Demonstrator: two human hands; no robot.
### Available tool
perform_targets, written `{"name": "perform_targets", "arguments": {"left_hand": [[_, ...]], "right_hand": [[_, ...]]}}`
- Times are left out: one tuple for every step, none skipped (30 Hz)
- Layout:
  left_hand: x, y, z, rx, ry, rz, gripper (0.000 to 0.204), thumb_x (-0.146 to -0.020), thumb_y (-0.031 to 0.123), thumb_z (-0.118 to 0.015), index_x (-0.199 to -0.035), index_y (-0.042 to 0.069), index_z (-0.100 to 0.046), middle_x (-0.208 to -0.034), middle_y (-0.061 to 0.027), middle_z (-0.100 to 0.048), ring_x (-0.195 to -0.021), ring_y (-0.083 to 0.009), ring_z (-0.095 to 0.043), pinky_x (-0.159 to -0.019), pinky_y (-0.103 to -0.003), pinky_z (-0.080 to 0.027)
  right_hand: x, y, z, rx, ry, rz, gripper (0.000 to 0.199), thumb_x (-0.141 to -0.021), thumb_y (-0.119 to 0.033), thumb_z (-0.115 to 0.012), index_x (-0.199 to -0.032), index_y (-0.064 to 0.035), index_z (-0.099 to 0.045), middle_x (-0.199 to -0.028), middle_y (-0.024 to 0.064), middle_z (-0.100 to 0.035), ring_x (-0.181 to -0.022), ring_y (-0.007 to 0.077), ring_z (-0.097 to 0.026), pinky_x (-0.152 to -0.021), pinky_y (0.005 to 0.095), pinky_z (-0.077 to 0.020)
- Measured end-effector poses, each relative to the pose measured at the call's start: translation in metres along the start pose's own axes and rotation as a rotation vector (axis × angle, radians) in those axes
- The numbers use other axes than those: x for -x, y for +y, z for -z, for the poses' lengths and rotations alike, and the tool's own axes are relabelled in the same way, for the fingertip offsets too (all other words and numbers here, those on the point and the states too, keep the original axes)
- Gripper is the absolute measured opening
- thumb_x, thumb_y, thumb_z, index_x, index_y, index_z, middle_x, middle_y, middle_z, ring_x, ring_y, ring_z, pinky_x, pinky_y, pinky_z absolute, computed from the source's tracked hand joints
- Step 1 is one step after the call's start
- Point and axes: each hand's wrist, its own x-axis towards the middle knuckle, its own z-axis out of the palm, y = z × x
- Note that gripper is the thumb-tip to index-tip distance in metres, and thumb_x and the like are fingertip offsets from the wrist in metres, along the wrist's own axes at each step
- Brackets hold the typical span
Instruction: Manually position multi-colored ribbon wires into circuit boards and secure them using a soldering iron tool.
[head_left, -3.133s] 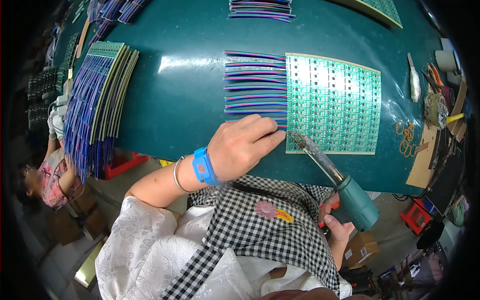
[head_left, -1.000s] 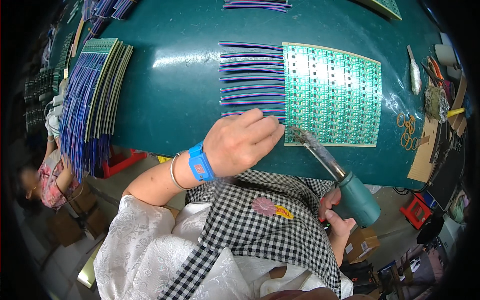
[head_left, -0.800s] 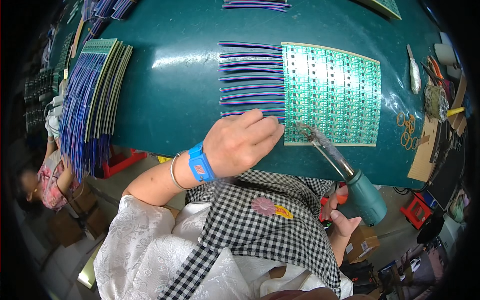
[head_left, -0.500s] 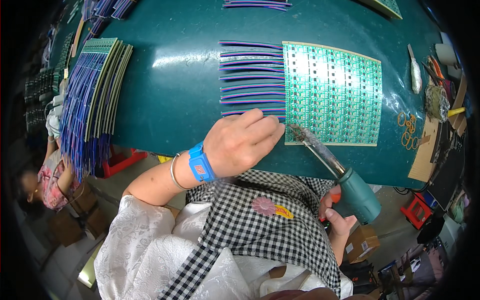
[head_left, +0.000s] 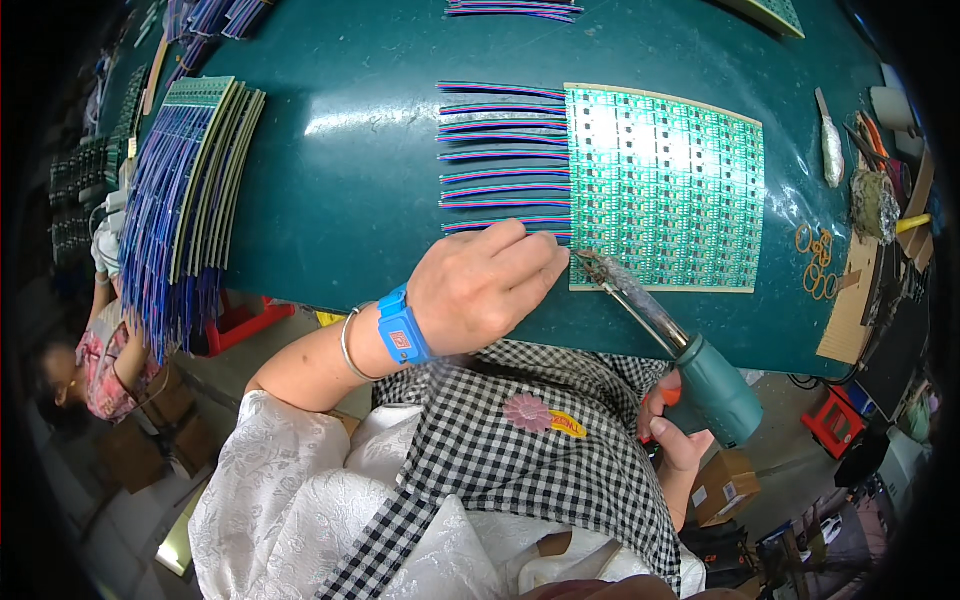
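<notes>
A green circuit board panel lies flat on the table, with several short multicoloured ribbon wires running out from its left edge in rows. My left hand is pinched at the panel's lower left edge, its fingertips on the end of a ribbon wire mostly hidden beneath them. My right hand grips the soldering gun by its green handle, a finger at the red trigger. The gun's darkened tip rests at the panel's lower left corner, just right of my left fingertips.
At the left stands a stack of wired boards. Rubber bands, a wrapped blade-like tool and a cardboard piece lie at the right. More ribbon wires lie at the far edge. Another person is at the far left.
Almost nothing differs. The soldering gun's tip has shifted very slightly; my left hand stays in place at the panel's edge.
</notes>
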Motion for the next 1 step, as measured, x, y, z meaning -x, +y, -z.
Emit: {"name": "perform_targets", "arguments": {"left_hand": [[0.0005,-0.0001,-0.0006,-0.005,0.003,0.000,0.045,-0.065,0.006,-0.067,-0.108,-0.005,-0.072,-0.099,-0.0108,-0.065,-0.073,-0.0199,-0.060,-0.054,-0.030,-0.053]], "right_hand": [[0.0001,0.0000,0.0001,0.000,0.001,0.000,0.055,-0.077,0.001,-0.069,-0.130,0.0048,-0.056,-0.080,0.0111,-0.059,-0.066,0.0191,-0.059,-0.060,0.0322,-0.0498]]}}
